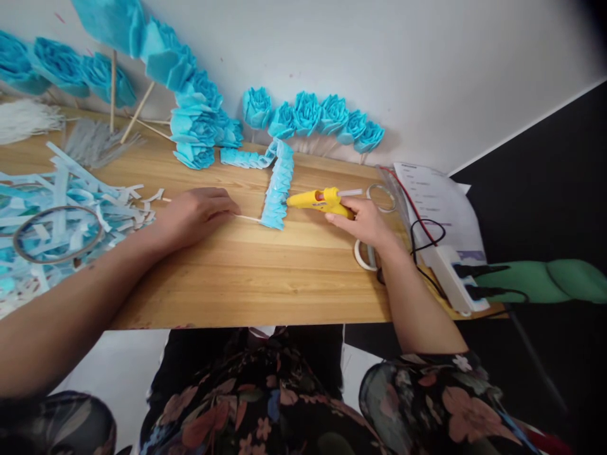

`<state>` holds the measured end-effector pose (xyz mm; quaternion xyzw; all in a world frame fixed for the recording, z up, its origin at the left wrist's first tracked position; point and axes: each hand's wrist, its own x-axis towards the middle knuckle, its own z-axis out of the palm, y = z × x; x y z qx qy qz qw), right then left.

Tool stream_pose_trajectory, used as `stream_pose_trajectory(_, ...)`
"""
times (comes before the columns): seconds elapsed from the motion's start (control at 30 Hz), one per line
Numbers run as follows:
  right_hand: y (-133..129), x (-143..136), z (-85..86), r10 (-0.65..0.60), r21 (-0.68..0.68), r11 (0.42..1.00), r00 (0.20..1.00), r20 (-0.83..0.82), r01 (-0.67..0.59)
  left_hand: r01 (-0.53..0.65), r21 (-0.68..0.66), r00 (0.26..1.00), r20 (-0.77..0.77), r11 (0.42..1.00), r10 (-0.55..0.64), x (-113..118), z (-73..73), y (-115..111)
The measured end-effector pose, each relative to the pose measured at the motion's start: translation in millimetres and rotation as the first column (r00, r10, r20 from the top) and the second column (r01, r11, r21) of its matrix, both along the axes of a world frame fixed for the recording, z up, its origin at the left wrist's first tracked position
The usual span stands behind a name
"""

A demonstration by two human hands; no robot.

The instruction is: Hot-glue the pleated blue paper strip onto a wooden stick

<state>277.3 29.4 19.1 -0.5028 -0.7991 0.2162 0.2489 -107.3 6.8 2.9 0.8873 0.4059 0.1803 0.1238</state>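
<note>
My right hand (363,221) is wrapped round a yellow glue gun (315,201), with a clear glue stick (351,193) poking out of its back. The gun's nozzle points left and is at the edge of a pleated blue paper strip (277,186), which lies on the table and bends away to the left at its far end. In my left hand (199,215) the fingers are pinched together on a thin pale stick (249,218). That stick's other end meets the near end of the strip.
Several blue paper flowers (307,114) on sticks line the wall. Paper scraps (47,227) and a ring (57,234) lie at left. On the right are a tape roll (364,256), printed sheets (436,208) and a power strip (453,278) with black cables.
</note>
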Motion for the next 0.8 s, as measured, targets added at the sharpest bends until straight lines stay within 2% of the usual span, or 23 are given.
stream_pose_trajectory(0.2, 0.7, -0.3, -0.9, 0.019, 0.006, 1.000, 1.000, -0.010, -0.019, -0.012, 0.076, 1.000, 0.006, 0.997, 0.011, 0.1, 1.4, -1.5)
stream_pose_trajectory(0.37, 1.9, 0.6, -3.3, 0.027, 0.013, 1.000, 1.000, -0.004, -0.027, 0.048, 0.120, 0.998, 0.025, 0.992, -0.051, 0.6, 1.4, 0.0)
stream_pose_trajectory(0.8, 3.0, -0.9, -1.7, 0.059, 0.006, 0.998, 0.998, 0.008, -0.059, 0.077, 0.106, 0.997, -0.014, 0.991, -0.076, 5.1, -7.5, 6.3)
